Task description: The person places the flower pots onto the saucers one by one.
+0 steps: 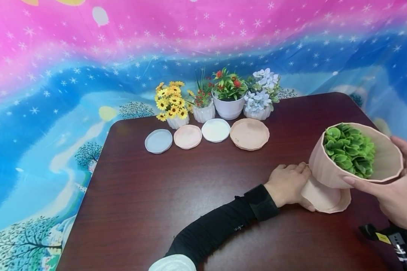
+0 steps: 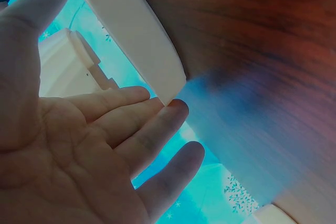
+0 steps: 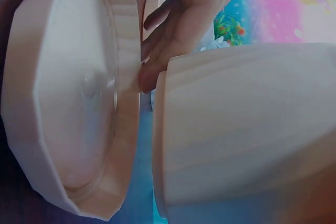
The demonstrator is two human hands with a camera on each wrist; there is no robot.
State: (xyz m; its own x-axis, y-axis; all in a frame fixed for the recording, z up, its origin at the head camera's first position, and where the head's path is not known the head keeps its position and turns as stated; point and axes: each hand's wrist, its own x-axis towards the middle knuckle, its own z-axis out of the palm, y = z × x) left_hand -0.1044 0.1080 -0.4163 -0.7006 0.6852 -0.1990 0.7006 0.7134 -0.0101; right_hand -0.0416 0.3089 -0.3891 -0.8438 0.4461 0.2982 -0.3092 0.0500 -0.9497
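Note:
In the head view my right hand point(image 1: 401, 188) grips a pale pink flowerpot point(image 1: 320, 169) by its rim, with a leafy green plant point(image 1: 349, 150) inside. The pot is tilted, its mouth facing me. Below it lies a matching faceted saucer point(image 1: 346, 199); the right wrist view shows a gap between the pot point(image 3: 247, 129) and the saucer point(image 3: 128, 129). My left hand point(image 1: 288, 184) rests at the saucer's left side. Seen from the left wrist, its fingers point(image 2: 157, 124) are spread and nearly straight, fingertips touching the saucer's rim. Part of the saucer is hidden under the pot.
Several potted flowers, such as yellow daisies point(image 1: 172, 101) and a red-flowered plant point(image 1: 228, 105), stand along the table's back edge. Before them lie a grey saucer point(image 1: 158, 141), a pink saucer point(image 1: 188, 136), a white saucer point(image 1: 216, 130) and a larger beige saucer point(image 1: 249, 134).

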